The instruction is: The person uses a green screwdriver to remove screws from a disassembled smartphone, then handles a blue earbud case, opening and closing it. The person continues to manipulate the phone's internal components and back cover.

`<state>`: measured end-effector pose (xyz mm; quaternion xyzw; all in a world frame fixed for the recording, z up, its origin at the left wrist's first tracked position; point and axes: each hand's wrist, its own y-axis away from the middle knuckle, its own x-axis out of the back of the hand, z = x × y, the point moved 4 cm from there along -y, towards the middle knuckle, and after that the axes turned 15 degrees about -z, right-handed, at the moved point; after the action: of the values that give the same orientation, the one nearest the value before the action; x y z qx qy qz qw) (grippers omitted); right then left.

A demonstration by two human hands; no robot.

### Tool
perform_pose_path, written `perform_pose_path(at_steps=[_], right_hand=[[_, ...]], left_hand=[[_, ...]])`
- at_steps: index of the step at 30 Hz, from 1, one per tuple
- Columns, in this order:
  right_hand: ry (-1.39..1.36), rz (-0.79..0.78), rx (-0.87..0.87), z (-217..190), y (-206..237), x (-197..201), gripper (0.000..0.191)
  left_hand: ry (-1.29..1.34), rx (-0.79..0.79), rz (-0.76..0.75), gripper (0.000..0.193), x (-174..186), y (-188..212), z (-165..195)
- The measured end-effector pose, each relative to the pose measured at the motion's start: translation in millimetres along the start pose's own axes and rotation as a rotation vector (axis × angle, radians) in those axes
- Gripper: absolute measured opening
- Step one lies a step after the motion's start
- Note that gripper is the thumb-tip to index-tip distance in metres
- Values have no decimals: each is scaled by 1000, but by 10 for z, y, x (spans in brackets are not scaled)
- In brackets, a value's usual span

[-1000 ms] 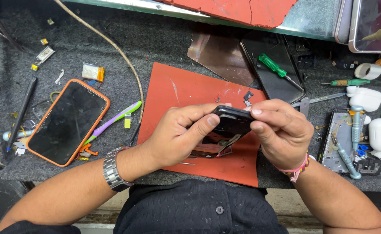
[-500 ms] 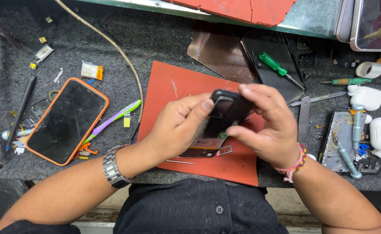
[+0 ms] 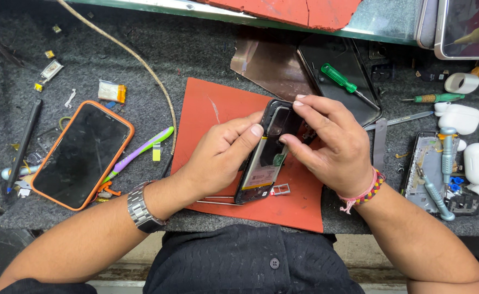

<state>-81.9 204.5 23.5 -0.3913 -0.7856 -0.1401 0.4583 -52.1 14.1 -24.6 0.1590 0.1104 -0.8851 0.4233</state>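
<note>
While both hands are closed on the opened black smartphone with its back cover removed (image 3: 268,158), we see it held tilted above the red rubber work mat (image 3: 206,117) in the middle of the frame. Our left hand (image 3: 217,155) grips the left edge, with the thumb pressed on the upper part near the camera area. Our right hand (image 3: 332,144) is clamped over the top right corner, and its fingers curl around the dark frame. Inside the phone a pale battery and a small green part are visible. A small metal tray (image 3: 281,189) lies on the mat just beside the lower end of the phone.

We judge that the step in hand is work on the upper part of the phone body, perhaps loosening or seating a piece there; which one we cannot tell. The next move probably calls for a steady grip from the left hand and careful, light force from the right fingers, because the inner parts are exposed. A green-handled screwdriver (image 3: 339,78) lies near, at the upper right, on the grey counter (image 3: 196,49).
</note>
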Motion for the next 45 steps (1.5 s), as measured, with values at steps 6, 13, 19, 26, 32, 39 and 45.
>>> perform_pose_path(at_steps=[6, 13, 19, 26, 32, 39, 45], right_hand=[[-20, 2, 37, 12, -24, 14, 52], [-19, -16, 57, 20, -33, 12, 55], [-64, -29, 72, 14, -27, 16, 55], [-58, -48, 47, -11, -13, 7, 54], [-89, -79, -1, -58, -15, 2, 51], [-174, -80, -11, 53, 60, 9, 42], [-566, -30, -216, 292, 193, -97, 29]], left_hand=[[115, 19, -35, 50, -18, -16, -106], [417, 25, -120, 65, -126, -14, -231], [469, 109, -114, 65, -145, 19, -236], [451, 123, -46, 66, -186, -4, -155], [421, 143, -78, 60, -160, 10, -191], [231, 80, -75, 45, -117, -14, -274], [314, 159, -67, 41, -82, -1, -263]])
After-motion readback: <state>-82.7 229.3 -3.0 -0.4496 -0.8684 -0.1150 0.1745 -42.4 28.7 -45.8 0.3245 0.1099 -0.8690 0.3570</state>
